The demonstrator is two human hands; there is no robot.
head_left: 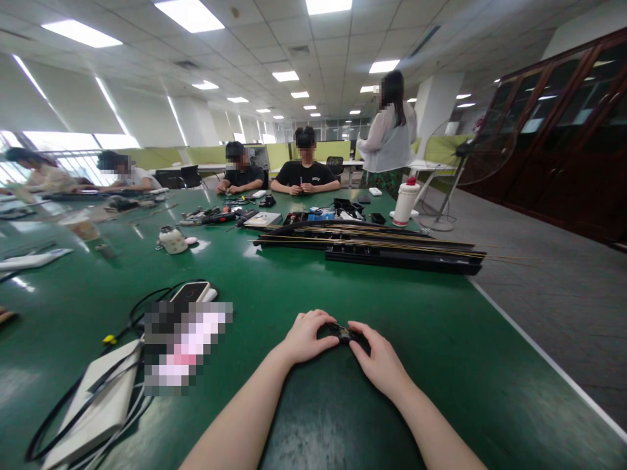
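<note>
Both my hands meet on the green table [441, 339] near its front edge. My left hand [306, 336] is curled, its fingers closed against a small black part [341, 333]. My right hand [377, 359] comes in from the right and pinches the same part with its fingertips. The part sits low on the tabletop between the two hands, mostly covered by fingers, so its shape is unclear.
A phone [190, 292], black cables [147, 300] and a white flat box [98, 405] lie at the left. Long black trays with thin rods [392, 251] cross the table's middle. A white bottle [405, 202] stands behind. Several people sit at the far side; one stands. The table's right edge borders grey floor.
</note>
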